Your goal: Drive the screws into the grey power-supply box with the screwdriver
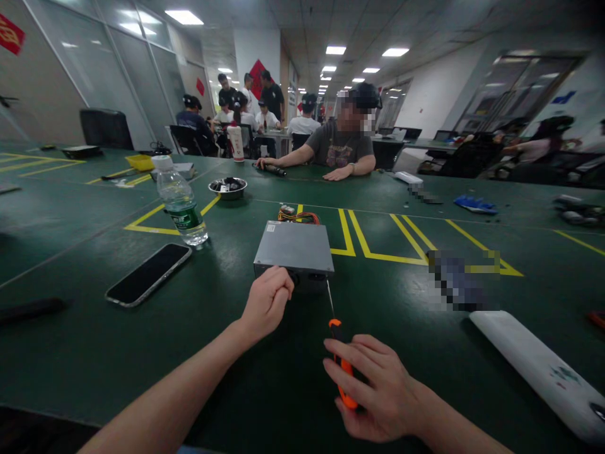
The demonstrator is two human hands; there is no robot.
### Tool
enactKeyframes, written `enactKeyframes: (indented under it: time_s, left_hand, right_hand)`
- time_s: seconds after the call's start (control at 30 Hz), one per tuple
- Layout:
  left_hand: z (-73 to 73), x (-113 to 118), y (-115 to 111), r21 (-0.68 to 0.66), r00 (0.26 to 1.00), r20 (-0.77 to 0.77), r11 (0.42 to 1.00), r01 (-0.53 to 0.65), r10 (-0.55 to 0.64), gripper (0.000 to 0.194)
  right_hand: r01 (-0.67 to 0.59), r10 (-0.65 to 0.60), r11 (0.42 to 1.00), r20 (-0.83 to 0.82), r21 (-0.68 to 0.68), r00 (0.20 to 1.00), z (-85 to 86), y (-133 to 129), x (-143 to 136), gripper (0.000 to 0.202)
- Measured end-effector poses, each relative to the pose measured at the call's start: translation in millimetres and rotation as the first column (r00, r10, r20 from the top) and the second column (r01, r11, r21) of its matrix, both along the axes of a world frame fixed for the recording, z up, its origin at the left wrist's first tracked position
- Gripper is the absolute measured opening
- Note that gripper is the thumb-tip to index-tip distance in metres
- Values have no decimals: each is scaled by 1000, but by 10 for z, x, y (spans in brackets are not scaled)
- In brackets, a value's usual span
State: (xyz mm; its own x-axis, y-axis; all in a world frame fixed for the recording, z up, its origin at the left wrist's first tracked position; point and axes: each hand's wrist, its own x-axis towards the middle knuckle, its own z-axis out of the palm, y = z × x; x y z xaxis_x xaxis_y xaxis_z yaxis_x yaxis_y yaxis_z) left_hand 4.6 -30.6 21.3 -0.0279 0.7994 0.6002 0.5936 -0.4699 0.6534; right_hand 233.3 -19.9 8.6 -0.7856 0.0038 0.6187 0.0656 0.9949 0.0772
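Observation:
A grey metal computer power supply (295, 244) lies on the green table in front of me, its bundle of coloured cables (301, 217) at the far side. My left hand (269, 296) is closed against the near left edge of the case; its fingertips are hidden, so whether they pinch anything small does not show. In my right hand (373, 384) is an orange and black screwdriver (346, 378), held by its handle between thumb and fingers. The screwdriver's thin shaft points away from me, its tip at the near right corner of the power supply.
Left of the case are a water bottle (182, 205), a phone (149, 275) and a metal bowl (227, 187). A long white object (534, 372) lies at the right. Yellow tape (387, 257) marks the table. Across it sits a person (340, 142) with both arms on the tabletop.

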Motion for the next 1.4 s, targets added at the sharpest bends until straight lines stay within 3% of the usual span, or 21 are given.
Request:
enactKeyframes:
  time_s: [0.1, 0.2, 0.27, 0.4, 0.57, 0.73, 0.9, 1.2, 1.4]
  left_hand:
    - [-4, -41, -8, 243, 976, -158, 964, -110, 152, 28]
    - [-33, -84, 30, 360, 953, -214, 924, -125, 213, 31]
    - [-57, -103, 68, 345, 932, -281, 930, -127, 231, 23]
    - [-102, -101, 124, 252, 891, -387, 957, -145, 237, 32]
    - [-130, -55, 139, 204, 869, -409, 956, -210, 278, 26]
    - [-137, -25, 156, 201, 863, -396, 947, -250, 312, 21]
    - [-156, -20, 178, 207, 863, -389, 943, -259, 322, 21]
    - [-172, -11, 197, 215, 851, -399, 937, -275, 342, 20]
    - [-192, 9, 224, 218, 837, -403, 927, -304, 370, 19]
  right_hand:
    - [23, -23, 1000, -15, 15, 1000, 0, 4, -9, 25]
    - [67, -65, 996, -28, 65, 997, -4, 7, -12, 19]
    - [101, -97, 989, -38, 104, 995, -21, -4, -14, 14]
    - [139, -130, 978, -65, 153, 989, -70, -45, -36, 12]
    - [131, -123, 985, -69, 117, 990, -51, -43, -43, 5]
    - [265, -237, 941, -147, 211, 960, 13, -9, -5, 21]
    - [142, -131, 979, -82, 143, 988, -3, -9, -13, 13]
    - [109, -108, 986, -10, 124, 994, -43, -38, 30, 27]
    - [114, -84, 977, -167, 181, 982, -53, -5, -1, 13]
